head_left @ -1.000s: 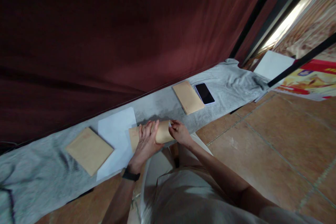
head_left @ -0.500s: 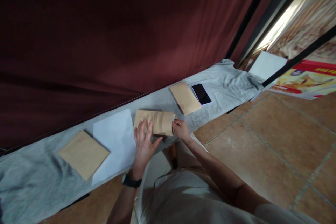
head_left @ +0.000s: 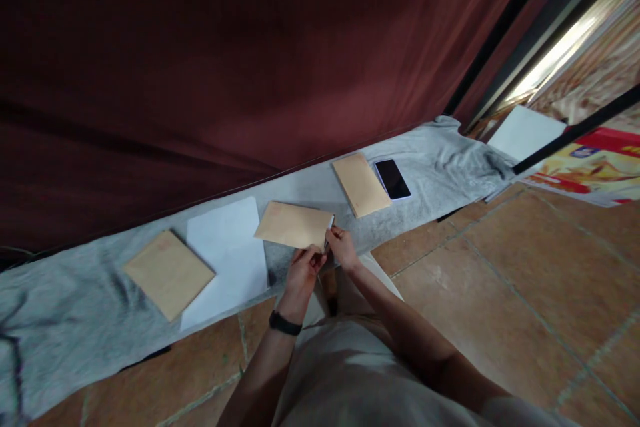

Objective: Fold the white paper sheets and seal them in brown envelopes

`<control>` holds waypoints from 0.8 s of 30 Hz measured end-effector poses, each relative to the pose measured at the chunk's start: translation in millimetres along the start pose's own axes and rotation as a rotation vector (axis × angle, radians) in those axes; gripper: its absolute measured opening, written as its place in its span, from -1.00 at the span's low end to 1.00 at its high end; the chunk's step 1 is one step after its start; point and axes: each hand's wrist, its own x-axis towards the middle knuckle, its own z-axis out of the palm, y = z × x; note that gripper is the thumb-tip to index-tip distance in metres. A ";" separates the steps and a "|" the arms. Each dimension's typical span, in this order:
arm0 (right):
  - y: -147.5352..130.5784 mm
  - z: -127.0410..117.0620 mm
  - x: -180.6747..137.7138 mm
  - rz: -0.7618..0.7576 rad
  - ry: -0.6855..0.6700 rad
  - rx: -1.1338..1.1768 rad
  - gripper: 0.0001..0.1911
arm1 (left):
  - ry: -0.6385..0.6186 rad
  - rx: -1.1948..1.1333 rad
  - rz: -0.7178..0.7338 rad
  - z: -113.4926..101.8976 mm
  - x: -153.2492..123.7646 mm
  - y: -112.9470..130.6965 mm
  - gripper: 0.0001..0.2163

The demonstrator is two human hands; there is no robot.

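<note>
L hand [head_left: 303,270] moved off env [head_left: 294,223] top to mouth, by R hand [head_left: 342,248].

The single view looks out from the person's head, above and behind the fingers [head_left: 337,234], facing forward and steeply down. It stands back far enough (wide rather than close) to take in both forearms [head_left: 400,317], the table [head_left: 427,160] stretching either side of the fingers, the curtain [head_left: 225,67] beyond them and the tiled floor [head_left: 500,280] to their right.
</note>
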 end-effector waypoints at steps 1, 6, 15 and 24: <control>-1.5 -1.7 -0.5 0.009 -0.026 0.009 -0.61 | 0.008 0.025 0.002 0.7 1.9 1.7 -0.80; -9.1 -9.3 -2.3 0.082 -0.153 0.053 -0.73 | -0.030 0.235 0.052 -9.5 14.9 17.1 -0.73; -11.3 -10.4 -7.4 0.095 -0.236 0.015 -0.80 | -0.134 0.603 0.097 -23.6 42.4 55.3 -0.71; -5.7 -32.1 -20.2 -0.061 -0.258 -0.286 -0.73 | -0.055 0.694 0.157 -44.4 47.1 53.3 -0.63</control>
